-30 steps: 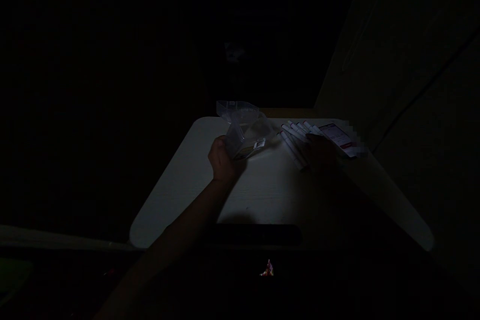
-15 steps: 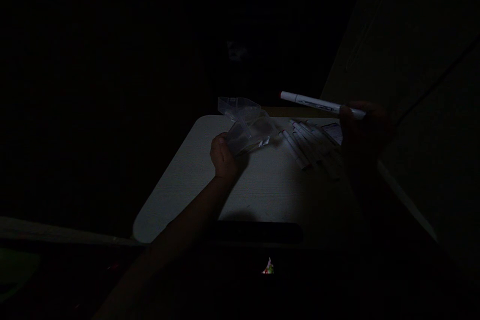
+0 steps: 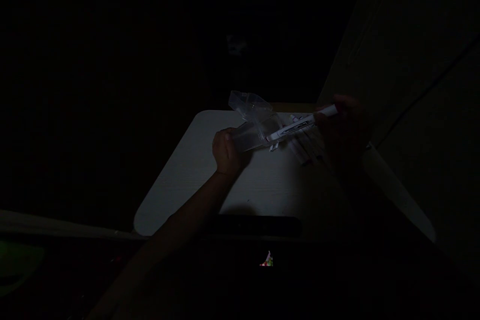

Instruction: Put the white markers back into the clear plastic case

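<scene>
My left hand (image 3: 225, 152) is closed round the lower end of a clear plastic case (image 3: 249, 136), held tilted above the white table. The case's hinged lid (image 3: 250, 105) stands open at the far side. In my right hand (image 3: 343, 132), dim in shadow, is a white marker (image 3: 294, 127) with dark printing and a red end near the fingers. Its other tip meets the open mouth of the case; whether it has passed inside I cannot tell. Several more white markers (image 3: 298, 150) lie on the table beneath, partly hidden by the held one.
The whole scene is very dark. A small white table (image 3: 180, 175) with rounded corners has a dark slot (image 3: 258, 225) along its near edge. A dark cable (image 3: 420, 95) runs at the right. Below the table shows a small bright coloured patch (image 3: 267, 260).
My right hand has moved left and swung the marker round, bringing its tip down to the mouth of the case. The left hand and case have shifted slightly right.
</scene>
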`<action>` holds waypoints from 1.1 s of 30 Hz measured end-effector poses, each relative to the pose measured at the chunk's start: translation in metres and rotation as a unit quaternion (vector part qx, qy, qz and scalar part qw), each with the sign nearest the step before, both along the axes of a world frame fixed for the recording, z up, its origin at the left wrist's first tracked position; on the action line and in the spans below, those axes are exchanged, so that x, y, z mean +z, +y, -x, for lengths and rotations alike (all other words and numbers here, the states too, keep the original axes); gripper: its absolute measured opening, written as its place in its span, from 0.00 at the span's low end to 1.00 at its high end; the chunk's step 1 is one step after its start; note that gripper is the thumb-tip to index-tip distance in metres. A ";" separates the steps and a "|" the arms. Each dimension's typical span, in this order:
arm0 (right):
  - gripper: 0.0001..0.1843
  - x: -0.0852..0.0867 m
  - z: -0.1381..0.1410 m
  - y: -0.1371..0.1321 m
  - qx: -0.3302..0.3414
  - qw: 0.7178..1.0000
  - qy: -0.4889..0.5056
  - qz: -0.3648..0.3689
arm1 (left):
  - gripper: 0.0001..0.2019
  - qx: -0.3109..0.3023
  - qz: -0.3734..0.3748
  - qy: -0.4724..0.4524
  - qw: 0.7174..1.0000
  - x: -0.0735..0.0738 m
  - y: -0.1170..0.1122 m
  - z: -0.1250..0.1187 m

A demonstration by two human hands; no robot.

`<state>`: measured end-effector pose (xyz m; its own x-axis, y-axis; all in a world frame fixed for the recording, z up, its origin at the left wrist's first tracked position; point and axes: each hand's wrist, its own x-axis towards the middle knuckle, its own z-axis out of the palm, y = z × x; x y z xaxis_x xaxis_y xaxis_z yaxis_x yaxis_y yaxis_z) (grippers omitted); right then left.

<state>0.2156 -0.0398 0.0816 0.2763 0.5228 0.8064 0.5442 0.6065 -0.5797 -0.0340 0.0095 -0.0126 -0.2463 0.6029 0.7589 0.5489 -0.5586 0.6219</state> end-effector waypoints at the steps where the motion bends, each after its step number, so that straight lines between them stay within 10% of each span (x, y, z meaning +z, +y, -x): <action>1: 0.22 -0.001 0.000 0.001 0.000 1.000 0.007 -0.004 | 0.28 0.001 -0.003 0.002 1.000 0.001 0.000 0.000; 27: 0.23 -0.021 0.004 0.007 -0.023 0.993 -0.108 0.039 | 0.22 0.007 -0.035 0.049 0.998 0.005 0.000 0.000; 33: 0.20 -0.030 0.002 0.014 0.060 0.995 -0.062 0.047 | 0.23 0.019 -0.036 0.057 0.998 0.006 0.000 0.000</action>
